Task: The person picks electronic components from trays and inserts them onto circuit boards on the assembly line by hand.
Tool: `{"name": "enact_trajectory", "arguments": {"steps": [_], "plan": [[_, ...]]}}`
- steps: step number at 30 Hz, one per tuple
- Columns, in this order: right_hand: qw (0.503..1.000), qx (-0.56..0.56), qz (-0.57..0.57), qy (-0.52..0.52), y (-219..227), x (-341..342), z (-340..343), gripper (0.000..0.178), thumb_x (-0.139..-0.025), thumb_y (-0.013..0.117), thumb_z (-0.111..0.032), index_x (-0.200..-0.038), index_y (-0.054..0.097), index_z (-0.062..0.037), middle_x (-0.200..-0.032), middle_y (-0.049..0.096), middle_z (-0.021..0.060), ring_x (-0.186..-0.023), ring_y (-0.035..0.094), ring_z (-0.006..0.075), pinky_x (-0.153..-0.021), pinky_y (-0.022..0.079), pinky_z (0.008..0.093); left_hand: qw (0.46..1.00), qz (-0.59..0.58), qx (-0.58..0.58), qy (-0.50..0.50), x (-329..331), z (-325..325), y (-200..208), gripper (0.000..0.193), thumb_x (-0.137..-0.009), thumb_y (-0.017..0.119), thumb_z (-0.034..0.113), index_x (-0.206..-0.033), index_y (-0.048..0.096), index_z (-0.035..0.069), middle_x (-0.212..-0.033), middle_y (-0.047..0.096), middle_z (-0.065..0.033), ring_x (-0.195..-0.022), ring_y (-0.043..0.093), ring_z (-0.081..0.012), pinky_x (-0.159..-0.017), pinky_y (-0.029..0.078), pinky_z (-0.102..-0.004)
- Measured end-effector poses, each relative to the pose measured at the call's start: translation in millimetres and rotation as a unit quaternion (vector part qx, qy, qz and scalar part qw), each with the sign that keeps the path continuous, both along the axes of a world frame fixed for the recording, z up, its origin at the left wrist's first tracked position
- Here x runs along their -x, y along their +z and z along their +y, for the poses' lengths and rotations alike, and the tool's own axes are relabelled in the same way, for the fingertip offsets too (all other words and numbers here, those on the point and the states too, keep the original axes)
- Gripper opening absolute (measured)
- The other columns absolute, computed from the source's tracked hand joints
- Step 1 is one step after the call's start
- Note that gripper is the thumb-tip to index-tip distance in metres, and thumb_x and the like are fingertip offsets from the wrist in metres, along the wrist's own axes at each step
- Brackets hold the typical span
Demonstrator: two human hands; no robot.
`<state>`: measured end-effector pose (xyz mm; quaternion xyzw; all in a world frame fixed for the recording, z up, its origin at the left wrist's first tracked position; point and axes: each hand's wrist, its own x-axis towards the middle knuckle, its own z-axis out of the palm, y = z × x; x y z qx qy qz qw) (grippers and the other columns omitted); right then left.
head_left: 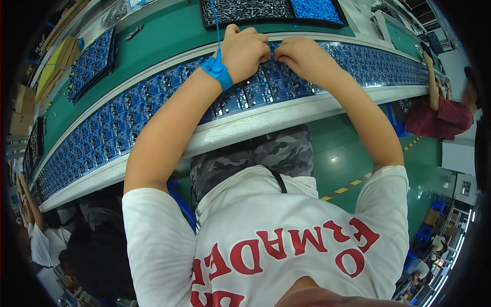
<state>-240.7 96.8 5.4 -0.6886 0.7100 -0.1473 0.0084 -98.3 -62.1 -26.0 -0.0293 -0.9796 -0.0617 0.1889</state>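
Observation:
Both my hands are over a long row of blue circuit boards [286, 88] crowded with small parts. My left hand [244, 52] has its fingers curled and pressed together at the boards' far edge; whatever they hold is hidden. A blue wrist strap [218, 73] with a thin blue cord circles my left wrist. Just to the right, my right hand [305, 59] is closed in a pinch close to the board surface, and any part between finger and thumb is too small to make out. The fingertips of the two hands are a short gap apart.
Beyond the boards, a black tray [250, 11] holds many small black parts, with blue parts [317, 10] in its right section. A stack of blue boards [92, 64] lies far left on the green mat [148, 53]. A pale rail [266, 124] edges the bench. Other people sit at both ends.

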Motion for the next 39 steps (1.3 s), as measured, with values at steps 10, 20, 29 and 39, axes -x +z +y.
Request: {"name": "enact_trajectory", "arguments": {"steps": [10,20,29,39], "plan": [[0.999,-0.021,0.018,0.027,0,1,-4,0.009,-0.087,0.065,-0.008,-0.093,0.070,-0.0031,-0.090,0.066,0.0130,-0.091,0.065,0.0331,-0.083,0.051,0.0423,1.000,0.012,-0.022,-0.003,1,-2,-4,0.014,-0.082,0.070,0.011,-0.084,0.079,0.022,-0.088,0.066,0.0047,-0.097,0.060,-0.0184,-0.094,0.036,-0.0444],[0.999,-0.035,0.009,0.025,0,3,-4,0.010,-0.086,0.066,-0.008,-0.093,0.070,-0.0030,-0.089,0.066,0.0138,-0.090,0.064,0.0338,-0.083,0.051,0.0432,1.000,0.011,-0.027,-0.004,1,-2,-5,0.014,-0.082,0.070,0.011,-0.083,0.079,0.023,-0.091,0.067,0.0051,-0.100,0.060,-0.0175,-0.093,0.035,-0.0438],[0.997,-0.049,0.061,-0.008,10,-20,-4,0.011,-0.084,0.061,-0.003,-0.094,0.061,0.0022,-0.087,0.060,0.0208,-0.085,0.060,0.0405,-0.075,0.047,0.0482,0.999,-0.047,0.010,0.023,10,-1,2,0.010,-0.074,0.075,0.024,-0.083,0.079,0.024,-0.083,0.074,-0.0040,-0.089,0.071,-0.0253,-0.077,0.039,-0.0502],[0.992,0.003,0.124,0.018,-7,-16,10,0.008,-0.089,0.058,-0.001,-0.095,0.063,0.0026,-0.094,0.059,0.0196,-0.091,0.059,0.0396,-0.080,0.047,0.0474,0.981,-0.109,-0.159,0.009,27,-27,-2,0.031,-0.082,0.062,0.022,-0.107,0.079,0.032,-0.107,0.076,-0.0023,-0.105,0.068,-0.0277,-0.089,0.040,-0.0583]]}}
